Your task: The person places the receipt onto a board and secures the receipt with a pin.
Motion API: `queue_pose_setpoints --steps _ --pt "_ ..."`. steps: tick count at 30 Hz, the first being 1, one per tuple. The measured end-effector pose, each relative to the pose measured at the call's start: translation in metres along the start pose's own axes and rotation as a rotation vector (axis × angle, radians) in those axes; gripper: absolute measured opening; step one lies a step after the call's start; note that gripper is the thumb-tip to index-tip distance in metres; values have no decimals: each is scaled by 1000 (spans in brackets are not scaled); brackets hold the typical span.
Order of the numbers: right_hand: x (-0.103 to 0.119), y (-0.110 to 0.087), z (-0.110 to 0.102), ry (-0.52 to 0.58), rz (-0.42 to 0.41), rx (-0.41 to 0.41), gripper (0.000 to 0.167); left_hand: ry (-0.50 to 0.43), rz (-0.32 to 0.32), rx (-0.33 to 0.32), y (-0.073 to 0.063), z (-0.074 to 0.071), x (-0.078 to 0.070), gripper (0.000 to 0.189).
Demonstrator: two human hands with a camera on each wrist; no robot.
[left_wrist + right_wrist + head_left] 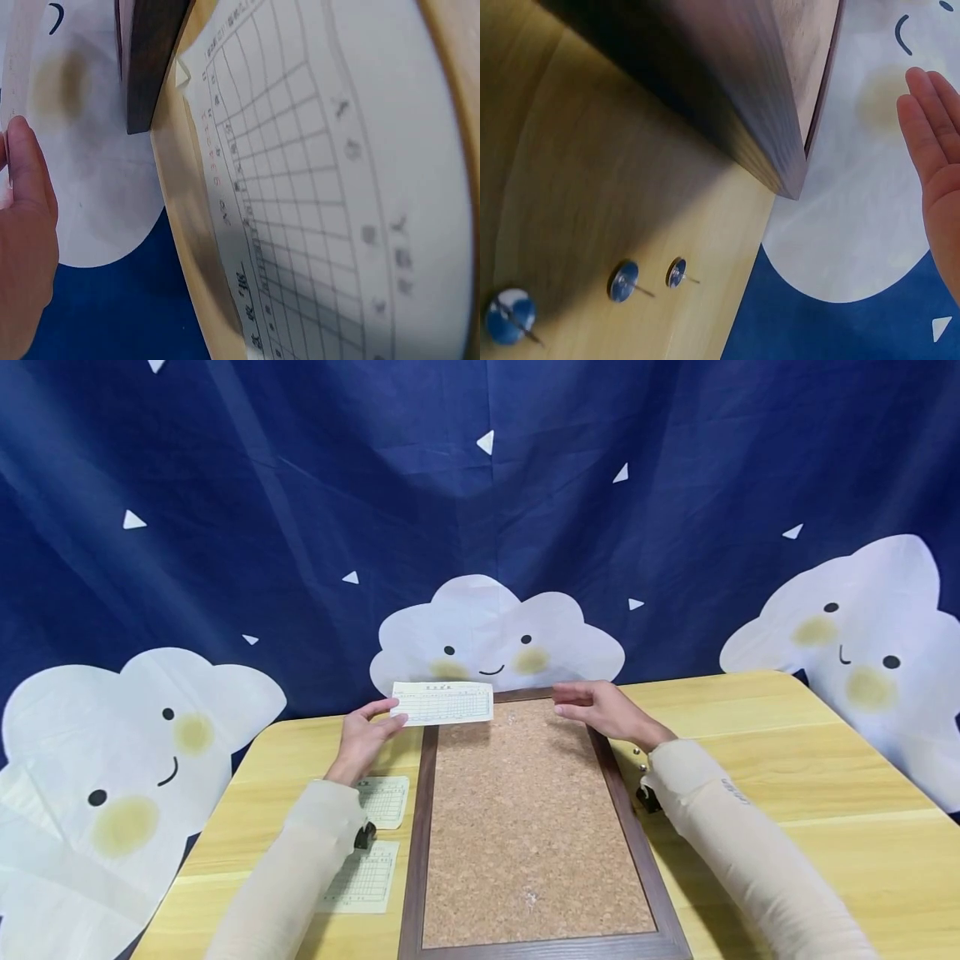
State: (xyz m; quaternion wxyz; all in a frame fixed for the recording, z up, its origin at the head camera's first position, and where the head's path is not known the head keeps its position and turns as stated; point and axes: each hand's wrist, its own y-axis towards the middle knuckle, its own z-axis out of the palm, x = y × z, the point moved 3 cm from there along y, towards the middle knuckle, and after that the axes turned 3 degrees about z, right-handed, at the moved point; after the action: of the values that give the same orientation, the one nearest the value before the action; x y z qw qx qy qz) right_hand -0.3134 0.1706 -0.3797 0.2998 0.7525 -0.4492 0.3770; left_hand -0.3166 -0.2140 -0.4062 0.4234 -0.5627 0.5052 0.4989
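In the head view my left hand [365,742] pinches a printed paper form [446,703] by its left end, thumb in front. The slip is held up over the far left part of a cork board [525,818] with a dark wooden frame. My right hand [611,712] hovers over the board's far right corner, fingers extended and holding nothing. Straight fingers [926,127] also show in the right wrist view. Beside the board's right edge, several metal thumbtacks [622,281] lie on the table, points sticking up at a slant.
Left of the board, two more printed forms [384,802] lie on the wooden table [787,760], one nearer than the other and partly covered by my left sleeve. Behind the table hangs a dark blue curtain [420,485] with white clouds.
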Motion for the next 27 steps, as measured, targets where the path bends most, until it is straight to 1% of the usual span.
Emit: queue_pose_setpoints --steps 11,17,20,27 --pt "3 7 7 15 22 8 51 -6 -15 12 0 10 0 41" --pt "2 11 8 25 17 -1 51 -26 -2 23 1 15 -2 41" --pt "3 13 8 23 28 -3 52 -24 0 18 0 17 -3 41" --pt "2 18 14 52 18 -3 51 -29 -2 11 0 21 -4 42"
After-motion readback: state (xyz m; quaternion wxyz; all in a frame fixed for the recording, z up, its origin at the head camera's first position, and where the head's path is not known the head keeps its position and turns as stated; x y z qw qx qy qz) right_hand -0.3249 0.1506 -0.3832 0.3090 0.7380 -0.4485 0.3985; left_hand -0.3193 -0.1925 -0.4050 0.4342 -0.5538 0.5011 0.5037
